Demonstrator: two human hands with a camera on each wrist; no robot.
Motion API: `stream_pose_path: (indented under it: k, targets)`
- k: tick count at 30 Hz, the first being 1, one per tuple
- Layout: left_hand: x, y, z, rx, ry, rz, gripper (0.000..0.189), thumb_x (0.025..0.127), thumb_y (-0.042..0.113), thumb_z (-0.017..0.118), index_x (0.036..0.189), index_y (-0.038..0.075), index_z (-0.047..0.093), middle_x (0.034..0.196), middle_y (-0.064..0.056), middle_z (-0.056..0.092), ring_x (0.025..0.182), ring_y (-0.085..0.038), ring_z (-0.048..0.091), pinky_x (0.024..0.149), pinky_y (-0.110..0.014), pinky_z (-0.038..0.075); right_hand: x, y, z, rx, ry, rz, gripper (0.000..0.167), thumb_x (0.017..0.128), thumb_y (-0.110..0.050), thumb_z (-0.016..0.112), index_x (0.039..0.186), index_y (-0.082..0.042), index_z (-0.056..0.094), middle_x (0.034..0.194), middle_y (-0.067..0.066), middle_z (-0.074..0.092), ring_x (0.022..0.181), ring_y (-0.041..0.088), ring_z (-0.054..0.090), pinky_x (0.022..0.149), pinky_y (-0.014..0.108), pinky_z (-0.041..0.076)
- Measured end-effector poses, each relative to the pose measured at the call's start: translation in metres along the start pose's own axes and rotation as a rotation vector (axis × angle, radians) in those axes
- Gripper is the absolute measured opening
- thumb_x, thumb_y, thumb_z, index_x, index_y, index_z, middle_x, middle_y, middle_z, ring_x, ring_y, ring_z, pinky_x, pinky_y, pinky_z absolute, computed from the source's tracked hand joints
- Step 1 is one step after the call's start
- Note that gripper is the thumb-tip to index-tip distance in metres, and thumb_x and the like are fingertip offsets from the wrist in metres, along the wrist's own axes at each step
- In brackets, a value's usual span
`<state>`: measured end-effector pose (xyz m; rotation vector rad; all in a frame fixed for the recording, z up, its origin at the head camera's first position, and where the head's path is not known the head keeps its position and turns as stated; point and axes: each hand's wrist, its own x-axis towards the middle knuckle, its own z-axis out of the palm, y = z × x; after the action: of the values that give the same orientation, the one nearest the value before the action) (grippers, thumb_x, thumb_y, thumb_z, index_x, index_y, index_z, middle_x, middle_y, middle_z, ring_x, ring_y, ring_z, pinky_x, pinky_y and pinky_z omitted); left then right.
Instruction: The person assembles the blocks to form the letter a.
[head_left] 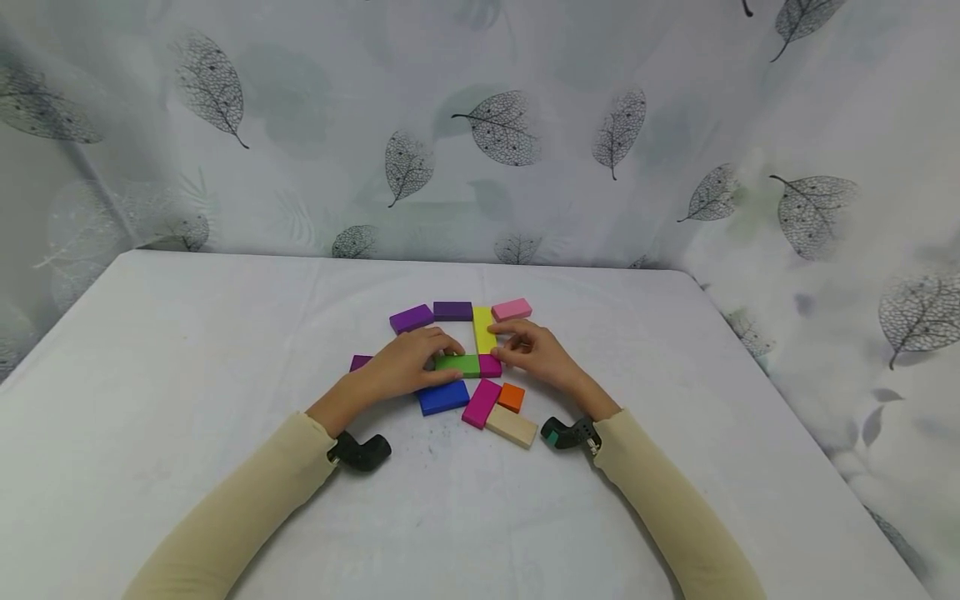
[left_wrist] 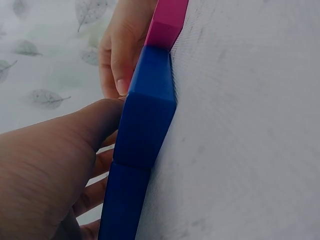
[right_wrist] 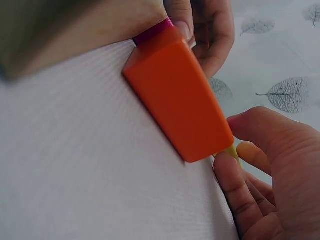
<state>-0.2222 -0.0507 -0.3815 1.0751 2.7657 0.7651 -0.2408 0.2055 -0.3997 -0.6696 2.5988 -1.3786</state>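
My left hand (head_left: 408, 364) grips a green block (head_left: 459, 365) across its width, thumb at the near edge and fingertips along the far edge. A small magenta block (head_left: 490, 365) meets the green block's right end. Beside a yellow block (head_left: 484, 330) is my right hand (head_left: 538, 354); index finger and thumb lie apart along its right edge, the thumb by the magenta block's corner. A blue block (head_left: 442, 397) lies flat just below the left thumb; in the left wrist view another blue block (left_wrist: 125, 200) adjoins it. An orange block (right_wrist: 180, 100) stands large before the right hand.
At the back lie two purple blocks (head_left: 411, 318) and a pink block (head_left: 512, 309). Nearer me are a tilted magenta block (head_left: 482, 403) and a plain wood block (head_left: 512, 426). A purple block (head_left: 360, 362) shows partly behind the left hand. White cloth (head_left: 225, 333) covers the table.
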Motion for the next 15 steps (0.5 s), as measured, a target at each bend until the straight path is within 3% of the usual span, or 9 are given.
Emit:
stream_pose_path:
  k: [15]
  targets:
    - [-0.0019,0.0006,-0.0041,-0.027,-0.011,-0.016,0.043,0.093,0.037,0.065,0.125,0.010,0.062,0.113,-0.006,0.063,0.104,-0.020,0.060,0.092,-0.040,0.050,0.0000,0.0038,-0.0015,-0.003,-0.010,-0.018,0.039,0.093,-0.011,0.066,0.131,-0.004,0.059,0.113,0.013,0.061,0.086,0.020,0.057,0.071,0.021,0.049]
